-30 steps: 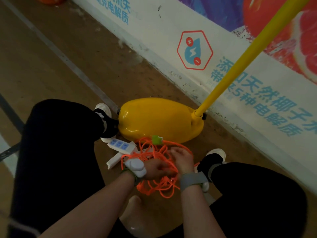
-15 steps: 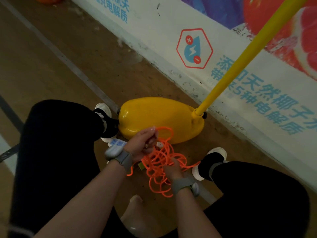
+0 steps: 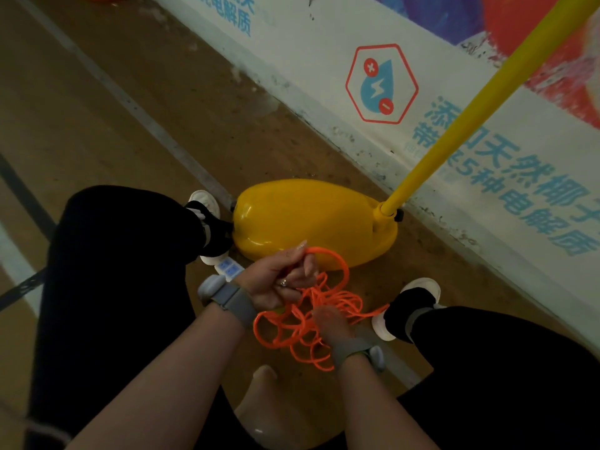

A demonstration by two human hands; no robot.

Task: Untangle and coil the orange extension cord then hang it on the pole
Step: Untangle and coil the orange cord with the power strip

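Gripping a lifted loop of cord with the left hand; reaching into the tangle with the right hand, grasp too blurred to tell. Bunched at 6 o'clock from the yellow base.

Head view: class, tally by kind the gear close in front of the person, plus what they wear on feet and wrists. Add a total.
Orange extension cord: 1
Yellow pole: 1
Yellow base: 1
White power strip: 1
Shoes: 2
Grey wristbands: 2
Total: 8
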